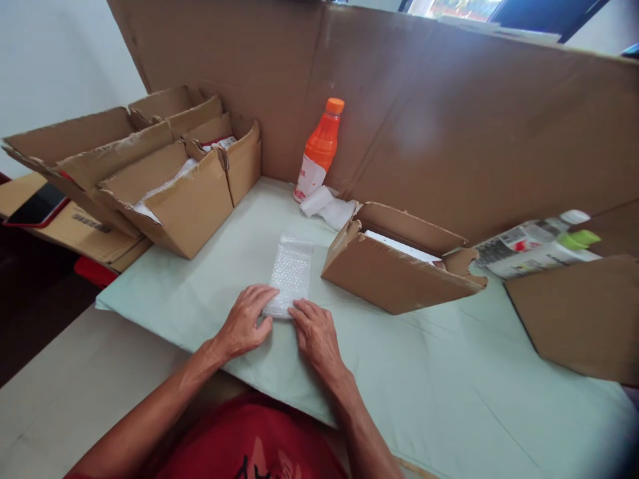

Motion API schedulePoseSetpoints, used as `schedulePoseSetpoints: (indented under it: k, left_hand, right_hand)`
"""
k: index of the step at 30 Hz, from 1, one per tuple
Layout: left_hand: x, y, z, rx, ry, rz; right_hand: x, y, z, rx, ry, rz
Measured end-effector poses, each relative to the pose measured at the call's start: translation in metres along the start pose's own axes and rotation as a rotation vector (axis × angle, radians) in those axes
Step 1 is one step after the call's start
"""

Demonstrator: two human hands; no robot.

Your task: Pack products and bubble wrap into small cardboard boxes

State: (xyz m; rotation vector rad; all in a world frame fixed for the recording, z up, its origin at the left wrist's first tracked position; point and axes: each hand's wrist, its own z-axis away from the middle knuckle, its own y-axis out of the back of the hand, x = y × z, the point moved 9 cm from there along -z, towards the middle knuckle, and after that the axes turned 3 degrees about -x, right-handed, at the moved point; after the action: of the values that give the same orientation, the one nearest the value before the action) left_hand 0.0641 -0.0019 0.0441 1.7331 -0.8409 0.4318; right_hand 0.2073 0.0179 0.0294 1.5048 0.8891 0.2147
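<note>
1. Bubble wrap, clear and dimpled, forms a slim flat rectangle near the near edge of the cloth-covered table.
2. Left hand: curved fingers and thumb at the wrap's near-left corner. Right hand: bent fingertips touching its near-right corner. Whether either pinches the film or merely presses it, I cannot tell.
3. Brown cardboard box, open-topped and ragged-rimmed, stands right of the wrap, apart from it.
4. Crumpled white sheet lies beside an orange-capped plastic bottle toward the far edge.
5. Angular cardboard bins line the left edge.
</note>
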Motion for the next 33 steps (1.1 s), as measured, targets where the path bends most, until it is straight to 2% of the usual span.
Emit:
schedulePoseSetpoints:
  k: [3,8,11,13,15,17,20,24,27,29,33]
  left_hand:
    - [0.003,-0.005,0.018,-0.083,0.010,0.047]
    - [-0.003,-0.005,0.030,-0.126,0.186,0.138]
    - [-0.010,-0.005,0.027,-0.136,0.276,0.169]
    - [-0.014,-0.007,0.022,-0.135,0.294,0.151]
    - [-0.017,-0.011,0.017,-0.140,0.281,0.114]
    - [-0.018,-0.014,0.013,-0.139,0.250,0.068]
    - [-0.017,-0.012,0.008,-0.090,0.199,-0.010]
    - [-0.003,0.004,0.011,0.005,0.061,-0.042]
    - [0.012,0.008,0.021,-0.033,-0.060,0.007]
    - [0.013,0.006,0.027,-0.081,-0.041,0.055]
    - [0.000,0.000,0.030,-0.140,0.141,0.118]
  right_hand:
    - [-0.002,0.007,0.005,-0.022,-0.024,-0.102]
    - [-0.002,0.008,0.014,-0.080,-0.084,-0.249]
    - [-0.001,0.020,0.022,0.058,-0.075,-0.196]
    - [-0.004,0.033,0.031,0.202,-0.050,-0.113]
    - [-0.014,0.040,0.040,0.277,0.005,-0.046]
    - [-0.026,0.036,0.042,0.239,0.075,0.001]
    - [-0.034,0.018,0.037,0.123,0.127,0.067]
    - [-0.024,0.010,0.026,0.121,0.103,0.049]
    - [-0.020,0.012,0.022,0.107,0.101,-0.081]
    - [-0.017,0.013,0.023,0.058,0.068,-0.191]
    - [-0.008,0.011,0.030,0.001,-0.042,-0.292]
